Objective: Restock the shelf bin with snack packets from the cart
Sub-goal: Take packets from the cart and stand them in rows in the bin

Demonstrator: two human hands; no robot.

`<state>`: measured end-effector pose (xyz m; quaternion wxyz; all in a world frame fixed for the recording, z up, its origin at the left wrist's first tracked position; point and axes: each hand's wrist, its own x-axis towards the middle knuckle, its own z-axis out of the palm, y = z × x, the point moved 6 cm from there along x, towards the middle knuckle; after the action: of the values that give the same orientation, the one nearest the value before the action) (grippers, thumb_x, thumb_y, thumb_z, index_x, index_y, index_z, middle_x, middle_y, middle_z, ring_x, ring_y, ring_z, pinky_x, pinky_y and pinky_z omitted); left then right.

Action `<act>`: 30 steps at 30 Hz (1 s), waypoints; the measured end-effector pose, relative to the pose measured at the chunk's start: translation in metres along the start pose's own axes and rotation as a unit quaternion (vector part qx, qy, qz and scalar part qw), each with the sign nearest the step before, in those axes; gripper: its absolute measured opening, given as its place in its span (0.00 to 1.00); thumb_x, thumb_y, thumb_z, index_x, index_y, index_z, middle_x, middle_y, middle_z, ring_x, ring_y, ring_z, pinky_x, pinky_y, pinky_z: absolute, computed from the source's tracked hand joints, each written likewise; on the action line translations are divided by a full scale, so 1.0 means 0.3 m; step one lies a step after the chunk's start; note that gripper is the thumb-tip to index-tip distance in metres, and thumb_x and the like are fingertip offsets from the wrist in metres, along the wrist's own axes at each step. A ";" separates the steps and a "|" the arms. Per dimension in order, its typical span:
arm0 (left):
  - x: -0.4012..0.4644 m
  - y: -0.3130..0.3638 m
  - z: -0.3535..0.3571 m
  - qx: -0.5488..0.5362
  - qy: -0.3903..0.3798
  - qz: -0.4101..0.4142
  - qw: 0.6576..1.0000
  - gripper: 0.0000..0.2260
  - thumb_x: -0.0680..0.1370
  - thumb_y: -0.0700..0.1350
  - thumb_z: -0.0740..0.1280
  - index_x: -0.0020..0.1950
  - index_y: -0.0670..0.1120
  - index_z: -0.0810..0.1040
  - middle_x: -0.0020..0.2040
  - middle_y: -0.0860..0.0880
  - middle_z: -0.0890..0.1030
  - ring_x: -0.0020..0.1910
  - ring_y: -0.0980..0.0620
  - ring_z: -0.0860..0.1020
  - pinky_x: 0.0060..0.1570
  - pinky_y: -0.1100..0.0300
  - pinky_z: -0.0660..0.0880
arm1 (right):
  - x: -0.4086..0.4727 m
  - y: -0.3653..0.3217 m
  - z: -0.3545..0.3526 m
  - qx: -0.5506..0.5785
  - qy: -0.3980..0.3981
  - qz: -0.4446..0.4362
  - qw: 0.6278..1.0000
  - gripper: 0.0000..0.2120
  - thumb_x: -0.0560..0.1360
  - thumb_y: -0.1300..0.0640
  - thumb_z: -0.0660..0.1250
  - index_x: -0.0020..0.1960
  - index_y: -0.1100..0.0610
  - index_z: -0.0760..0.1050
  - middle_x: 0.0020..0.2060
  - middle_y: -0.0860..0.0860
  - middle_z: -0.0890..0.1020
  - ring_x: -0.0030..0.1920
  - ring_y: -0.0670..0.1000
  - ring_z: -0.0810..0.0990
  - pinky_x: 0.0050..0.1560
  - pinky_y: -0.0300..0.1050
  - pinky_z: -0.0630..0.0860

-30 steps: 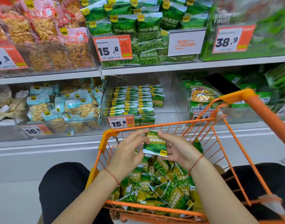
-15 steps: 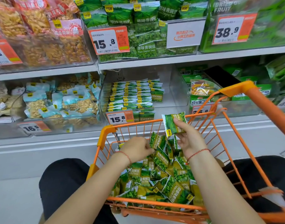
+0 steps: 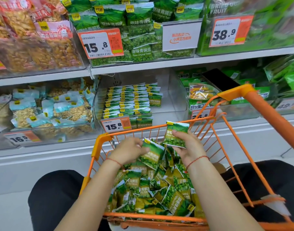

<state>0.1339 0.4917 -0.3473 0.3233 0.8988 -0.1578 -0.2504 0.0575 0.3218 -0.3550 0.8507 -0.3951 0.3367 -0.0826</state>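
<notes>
Half a second back the left hand (image 3: 128,150) was reaching down among the loose packets; now its fingers pinch a green foil pea packet (image 3: 152,153) and lift it off the heap, while the right hand (image 3: 184,145) has kept its own green-and-white pea packet (image 3: 175,135) upright near the front rim, gripped between thumb and fingers.

Nearest the person, the orange wire shopping cart (image 3: 102,142) holds a deep, jumbled pile of small green and yellow snack packets (image 3: 153,190), so most of the stock seems yet to be moved. Both held packets are over the cart, short of the shelf.

Beyond the rim, on the lower shelf, the clear plastic shelf bin (image 3: 174,97) behind the orange 15.8 price tag (image 3: 116,125) has neat rows of matching green packets (image 3: 129,100) filling its left part; its right part looks bare, though glare on the plastic makes that hard to judge. I would put the restocking at partway, with many trips left.
</notes>
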 end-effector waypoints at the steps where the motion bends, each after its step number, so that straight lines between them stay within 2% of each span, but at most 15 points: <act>1: -0.023 0.007 -0.040 -0.057 0.019 0.002 0.998 0.10 0.76 0.50 0.69 0.45 0.44 0.74 0.40 0.53 0.71 0.39 0.51 0.75 0.44 0.53 0.79 | -0.007 -0.003 0.011 -0.008 -0.008 -0.007 1.000 0.15 0.72 0.67 0.69 0.58 0.59 0.75 0.46 0.52 0.82 0.53 0.52 0.79 0.51 0.48 0.77; 3: -0.065 0.022 -0.089 -0.175 0.033 0.008 0.984 0.09 0.77 0.46 0.69 0.40 0.45 0.71 0.39 0.51 0.70 0.37 0.56 0.74 0.44 0.57 0.81 | -0.014 -0.002 0.022 -0.027 -0.013 -0.016 0.999 0.29 0.73 0.67 0.69 0.72 0.59 0.65 0.58 0.51 0.78 0.61 0.52 0.75 0.63 0.54 0.72; 5: -0.090 0.048 -0.098 -0.262 0.009 0.016 0.965 0.12 0.77 0.44 0.67 0.37 0.46 0.68 0.33 0.51 0.66 0.30 0.59 0.71 0.46 0.59 0.81 | -0.016 0.003 0.028 -0.059 -0.010 -0.016 0.998 0.33 0.74 0.66 0.68 0.75 0.58 0.58 0.66 0.52 0.70 0.66 0.52 0.69 0.63 0.54 0.72; 7: -0.089 0.068 -0.081 -0.301 -0.004 0.018 0.953 0.12 0.77 0.44 0.67 0.36 0.45 0.68 0.30 0.52 0.61 0.23 0.60 0.67 0.47 0.58 0.81 | -0.030 0.017 0.041 -0.072 -0.036 0.006 0.997 0.27 0.76 0.62 0.66 0.73 0.57 0.62 0.67 0.54 0.70 0.66 0.53 0.70 0.56 0.52 0.75; 10: -0.059 0.081 -0.032 -0.291 0.009 0.021 0.956 0.10 0.76 0.45 0.69 0.40 0.44 0.70 0.32 0.49 0.62 0.22 0.59 0.64 0.39 0.62 0.81 | -0.054 0.041 0.085 -0.085 -0.087 0.044 0.992 0.14 0.77 0.53 0.66 0.60 0.57 0.74 0.56 0.56 0.79 0.53 0.53 0.80 0.51 0.51 0.78; 13: -0.040 0.095 0.001 -0.249 0.018 0.040 0.967 0.10 0.76 0.47 0.70 0.43 0.43 0.74 0.32 0.49 0.72 0.24 0.58 0.73 0.40 0.57 0.82 | -0.060 0.046 0.098 -0.141 -0.092 0.008 0.986 0.34 0.71 0.51 0.72 0.72 0.59 0.63 0.66 0.51 0.72 0.63 0.51 0.72 0.55 0.50 0.76; 15: -0.030 0.077 -0.004 -0.225 0.036 0.032 0.973 0.11 0.77 0.51 0.67 0.44 0.43 0.77 0.36 0.49 0.78 0.29 0.54 0.79 0.35 0.59 0.80 | -0.054 0.045 0.086 -0.152 -0.072 -0.007 0.986 0.40 0.70 0.53 0.74 0.75 0.59 0.57 0.71 0.52 0.66 0.68 0.52 0.68 0.55 0.51 0.75; 17: -0.009 0.026 -0.020 -0.148 0.075 0.011 0.986 0.14 0.81 0.52 0.61 0.42 0.44 0.78 0.41 0.46 0.81 0.35 0.48 0.81 0.36 0.57 0.78 | -0.044 0.036 0.061 -0.138 -0.043 0.000 0.989 0.39 0.72 0.58 0.72 0.76 0.59 0.55 0.70 0.53 0.65 0.66 0.51 0.67 0.59 0.53 0.74; 18: 0.009 -0.004 -0.024 -0.036 0.087 0.012 0.995 0.15 0.82 0.51 0.59 0.43 0.44 0.79 0.43 0.44 0.82 0.40 0.44 0.81 0.38 0.56 0.77 | -0.041 0.029 0.054 -0.126 -0.034 0.006 0.991 0.37 0.73 0.59 0.72 0.75 0.60 0.56 0.69 0.53 0.66 0.64 0.50 0.68 0.60 0.54 0.74; 20: 0.041 -0.063 0.015 0.181 0.023 0.001 0.983 0.11 0.81 0.47 0.59 0.55 0.44 0.79 0.55 0.42 0.80 0.52 0.42 0.79 0.47 0.54 0.75 | -0.039 0.022 0.046 -0.113 -0.033 0.014 0.993 0.37 0.72 0.60 0.72 0.75 0.60 0.56 0.70 0.53 0.65 0.65 0.51 0.67 0.61 0.55 0.75; 23: 0.068 -0.134 0.095 0.295 -0.102 -0.017 0.950 0.20 0.80 0.47 0.63 0.72 0.48 0.67 0.69 0.43 0.67 0.61 0.42 0.73 0.56 0.54 0.73 | -0.036 0.034 0.041 -0.119 -0.032 0.030 0.992 0.40 0.72 0.61 0.72 0.76 0.59 0.53 0.73 0.55 0.62 0.70 0.55 0.65 0.58 0.56 0.76; 25: 0.073 -0.135 0.103 0.316 -0.090 -0.002 0.944 0.20 0.78 0.49 0.67 0.69 0.47 0.70 0.66 0.43 0.68 0.60 0.42 0.74 0.56 0.54 0.73 | -0.034 0.051 0.037 -0.112 -0.028 0.059 0.992 0.35 0.71 0.61 0.73 0.73 0.60 0.61 0.69 0.56 0.68 0.66 0.55 0.70 0.52 0.53 0.79; 27: 0.078 -0.138 0.103 0.308 -0.074 0.008 0.949 0.19 0.75 0.49 0.71 0.63 0.47 0.73 0.61 0.44 0.72 0.57 0.44 0.73 0.53 0.54 0.73 | -0.035 0.053 0.040 -0.090 -0.039 0.079 0.992 0.15 0.72 0.63 0.70 0.58 0.61 0.74 0.57 0.57 0.77 0.54 0.54 0.78 0.49 0.51 0.79; 28: 0.078 -0.139 0.099 0.288 -0.073 0.016 0.955 0.16 0.74 0.48 0.72 0.59 0.46 0.75 0.57 0.45 0.74 0.53 0.46 0.73 0.50 0.55 0.72 | -0.033 0.051 0.039 -0.072 -0.039 0.081 0.993 0.06 0.74 0.64 0.67 0.50 0.60 0.74 0.51 0.56 0.78 0.49 0.54 0.79 0.51 0.51 0.78; 30: 0.072 -0.140 0.091 0.216 -0.085 0.045 0.972 0.09 0.74 0.46 0.72 0.50 0.47 0.75 0.45 0.49 0.75 0.46 0.49 0.73 0.41 0.59 0.70 | -0.033 0.041 0.038 -0.043 -0.030 0.074 0.996 0.04 0.75 0.66 0.64 0.45 0.58 0.72 0.45 0.55 0.77 0.48 0.55 0.78 0.55 0.53 0.76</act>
<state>0.1418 0.4993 -0.4008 0.1182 0.9150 -0.2747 -0.2709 0.0556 0.3412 -0.3537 0.8463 -0.4078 0.3426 0.0075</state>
